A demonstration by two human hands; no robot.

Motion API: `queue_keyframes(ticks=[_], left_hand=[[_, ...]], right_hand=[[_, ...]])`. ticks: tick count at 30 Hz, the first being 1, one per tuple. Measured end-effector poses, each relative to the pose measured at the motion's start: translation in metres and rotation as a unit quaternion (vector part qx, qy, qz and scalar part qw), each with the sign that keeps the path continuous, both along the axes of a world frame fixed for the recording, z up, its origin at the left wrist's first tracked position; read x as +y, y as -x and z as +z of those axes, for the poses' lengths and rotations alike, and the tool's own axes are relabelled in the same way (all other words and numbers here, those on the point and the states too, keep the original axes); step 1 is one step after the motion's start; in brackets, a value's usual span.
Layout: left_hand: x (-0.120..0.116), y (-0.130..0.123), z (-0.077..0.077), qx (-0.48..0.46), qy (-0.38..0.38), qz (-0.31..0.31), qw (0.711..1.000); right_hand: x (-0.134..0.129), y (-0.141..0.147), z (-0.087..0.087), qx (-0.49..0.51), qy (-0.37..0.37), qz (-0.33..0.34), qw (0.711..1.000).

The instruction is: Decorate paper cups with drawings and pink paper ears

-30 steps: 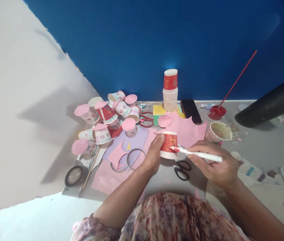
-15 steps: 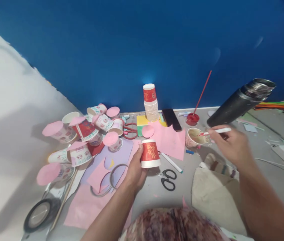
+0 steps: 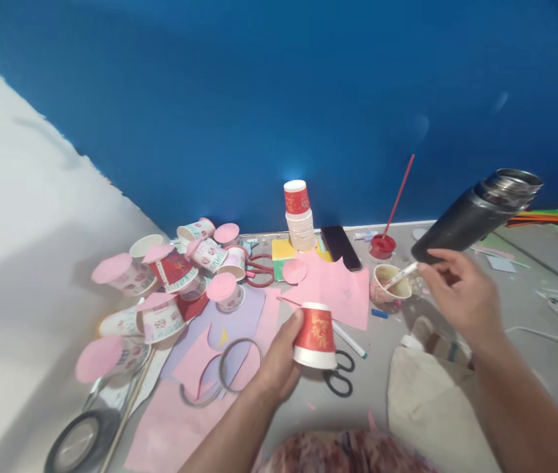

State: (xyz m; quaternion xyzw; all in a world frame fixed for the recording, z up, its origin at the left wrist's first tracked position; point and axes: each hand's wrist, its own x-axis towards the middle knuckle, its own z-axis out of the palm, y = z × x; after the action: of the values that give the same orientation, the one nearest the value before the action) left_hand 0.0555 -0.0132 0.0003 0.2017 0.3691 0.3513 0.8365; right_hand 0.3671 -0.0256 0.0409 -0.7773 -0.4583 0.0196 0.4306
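Observation:
My left hand is closed around a red paper cup with gold print, held upside down with its white rim at the bottom. At the right, my right hand has its fingertips at the upper end of a slim white pen-like stick. The stick's lower end is inside a patterned paper cup, leaning on the rim; its tip is hidden. Black-handled scissors lie partly behind the red cup, beside a white marker.
Several decorated cups with pink paper discs cluster at the left. Behind stand a cup stack, a phone, a red pot and a tilted black flask. Tape rolls and pink paper lie in front.
The white stick has tilted down into the patterned cup, and my right fingers have shifted to its upper end. My left hand has brought the red cup slightly right and nearer.

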Motion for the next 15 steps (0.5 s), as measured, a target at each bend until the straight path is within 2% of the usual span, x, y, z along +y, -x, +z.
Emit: queue_keyframes(ticks=[4, 6, 8, 11, 13, 15], left_hand=[[-0.006, -0.001, -0.001, -0.041, -0.014, -0.082, 0.996], [-0.002, 0.003, 0.003, -0.056, 0.0, -0.085, 0.995], [0.004, 0.009, 0.007, -0.069, 0.022, -0.062, 0.995], [0.015, 0.017, 0.016, -0.092, 0.028, 0.005, 0.995], [0.02, 0.021, 0.023, -0.109, 0.022, 0.045, 0.993], [0.023, 0.024, 0.029, -0.123, 0.019, 0.072, 0.99]], right_hand=[[-0.012, 0.012, 0.02, 0.009, -0.009, 0.004, 1.0], [-0.02, 0.019, 0.025, 0.011, -0.007, 0.009, 1.0], [-0.029, 0.026, 0.023, 0.017, 0.014, 0.054, 0.998], [-0.037, 0.04, 0.014, 0.007, 0.125, 0.194, 0.973], [-0.038, 0.052, 0.006, -0.043, 0.225, 0.273, 0.935], [-0.038, 0.064, 0.0, -0.099, 0.308, 0.306, 0.895]])
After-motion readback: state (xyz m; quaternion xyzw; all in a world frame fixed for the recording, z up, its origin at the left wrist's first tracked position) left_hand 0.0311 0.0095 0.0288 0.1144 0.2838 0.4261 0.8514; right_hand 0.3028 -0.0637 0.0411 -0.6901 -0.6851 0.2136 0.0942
